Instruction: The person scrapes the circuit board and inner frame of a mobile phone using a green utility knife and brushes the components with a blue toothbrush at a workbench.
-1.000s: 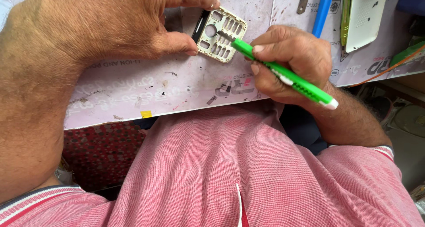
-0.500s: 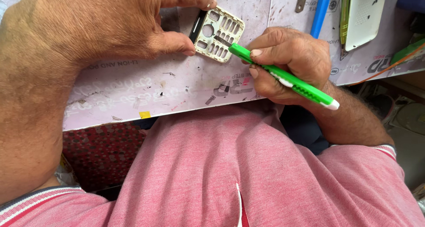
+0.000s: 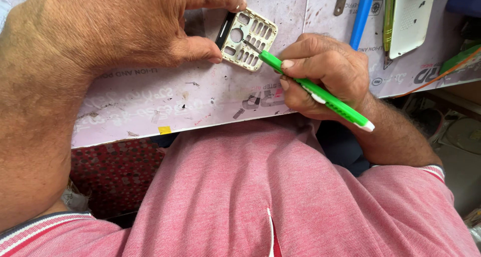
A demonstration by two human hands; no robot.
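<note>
Scuffed pale worktop (image 3: 165,101), left hand (image 3: 115,31) pinching a cream slotted keypad frame (image 3: 249,39) between thumb and forefinger flat on it, right hand (image 3: 320,74) closed around a green-handled tool (image 3: 320,92), tip touching the frame, blue pen (image 3: 362,16) beyond

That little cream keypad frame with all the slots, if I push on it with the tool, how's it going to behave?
The keypad frame looks thin and full of cut-outs, so it is probably light and apt to slide or flex under the green tool. The left hand pinches it at its edges, which should steady it. The narrow bars between slots may snap if levered hard.
</note>
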